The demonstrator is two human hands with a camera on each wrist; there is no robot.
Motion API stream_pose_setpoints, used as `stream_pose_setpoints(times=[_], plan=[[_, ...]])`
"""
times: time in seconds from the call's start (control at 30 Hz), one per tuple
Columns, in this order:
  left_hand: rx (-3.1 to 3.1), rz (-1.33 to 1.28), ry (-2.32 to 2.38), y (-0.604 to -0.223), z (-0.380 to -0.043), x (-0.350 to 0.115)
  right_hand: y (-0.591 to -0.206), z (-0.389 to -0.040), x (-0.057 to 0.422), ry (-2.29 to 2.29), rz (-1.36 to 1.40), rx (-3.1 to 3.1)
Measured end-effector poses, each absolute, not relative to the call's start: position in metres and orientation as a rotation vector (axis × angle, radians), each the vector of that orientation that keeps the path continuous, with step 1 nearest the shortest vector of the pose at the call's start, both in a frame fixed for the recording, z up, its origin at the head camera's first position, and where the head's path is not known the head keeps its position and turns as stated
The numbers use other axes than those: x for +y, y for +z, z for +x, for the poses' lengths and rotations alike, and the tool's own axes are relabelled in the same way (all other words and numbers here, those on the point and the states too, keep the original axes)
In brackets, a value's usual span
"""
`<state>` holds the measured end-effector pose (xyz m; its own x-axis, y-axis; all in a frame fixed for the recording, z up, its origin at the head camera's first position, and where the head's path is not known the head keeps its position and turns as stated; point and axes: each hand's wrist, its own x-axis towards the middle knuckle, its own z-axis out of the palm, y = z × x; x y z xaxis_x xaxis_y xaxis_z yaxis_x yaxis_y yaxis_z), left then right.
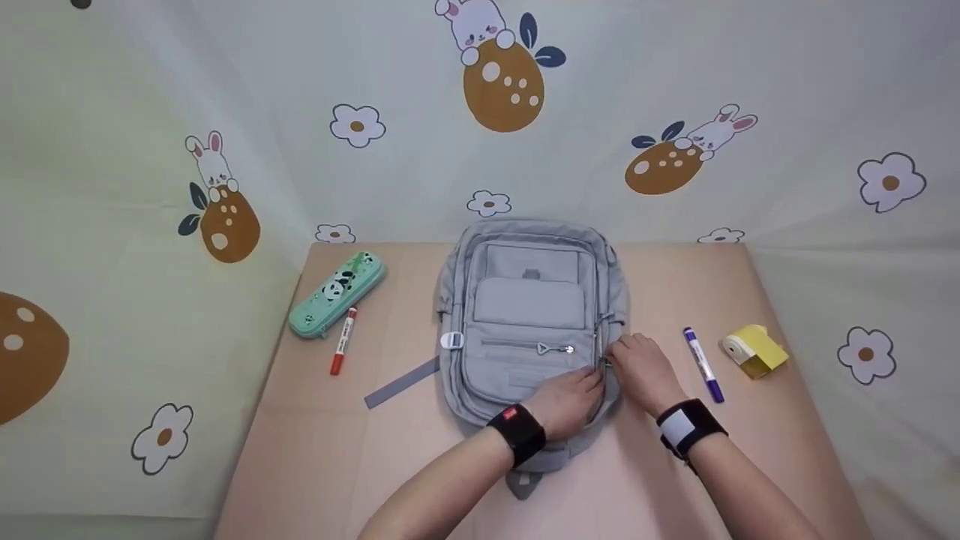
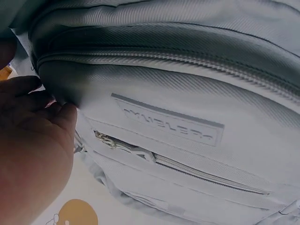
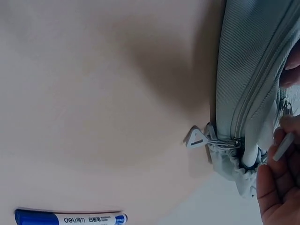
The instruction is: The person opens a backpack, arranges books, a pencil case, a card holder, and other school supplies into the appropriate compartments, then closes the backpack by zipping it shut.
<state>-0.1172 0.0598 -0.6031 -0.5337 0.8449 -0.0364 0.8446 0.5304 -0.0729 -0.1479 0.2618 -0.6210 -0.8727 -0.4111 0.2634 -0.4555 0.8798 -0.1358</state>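
Observation:
A grey backpack [image 1: 529, 304] lies on its back with its front pockets facing up. My left hand [image 1: 570, 403] reaches across its lower front and holds the fabric at the right edge of the front pocket, beside the zipper [image 2: 201, 61]. Just beyond those fingers, at the same edge, my right hand [image 1: 643, 369] pinches a metal zipper pull [image 3: 284, 147]. Another zipper pull [image 3: 196, 137] with a triangular end hangs loose on the bag's side. A short pocket zipper [image 2: 187, 168] runs across the front, below the raised label [image 2: 166, 119] in the left wrist view.
To the left lie a green panda pencil case [image 1: 337, 294], a red marker [image 1: 343, 341] and the bag's grey strap [image 1: 401, 384]. A blue marker [image 1: 703, 364] and a yellow tape-dispenser-like object [image 1: 756, 351] lie to the right. Patterned cloth [image 1: 420, 180] hangs behind the table [image 1: 315, 450].

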Motion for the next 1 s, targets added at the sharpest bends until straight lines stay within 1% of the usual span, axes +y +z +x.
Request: stream_pose_setpoints(times=[0.23,0.43,0.53,0.73,0.83,1.0], plan=[[-2.732,-1.512,-0.015,-0.600,-0.115,0.028,-0.627,-0.147,0.261,0.403,0.652,-2.731],[-2.704,-1.431,-0.011,-0.604,-0.112,-0.009,-0.627,-0.146,0.261,0.516,0.601,-2.729],[-2.719,-1.387,0.021,-0.606,-0.110,-0.015,-0.628,-0.145,0.261,0.547,0.560,-2.725],[-2.703,-1.378,0.083,-0.609,-0.110,-0.017,-0.627,-0.144,0.262,0.571,0.508,-2.758],[-2.800,-1.350,-0.035,-0.610,-0.112,-0.018,-0.626,-0.142,0.263,0.567,0.498,-2.762],[-2.951,-1.237,-0.404,-0.609,-0.118,-0.022,-0.624,-0.135,0.265,0.561,0.480,-2.774]])
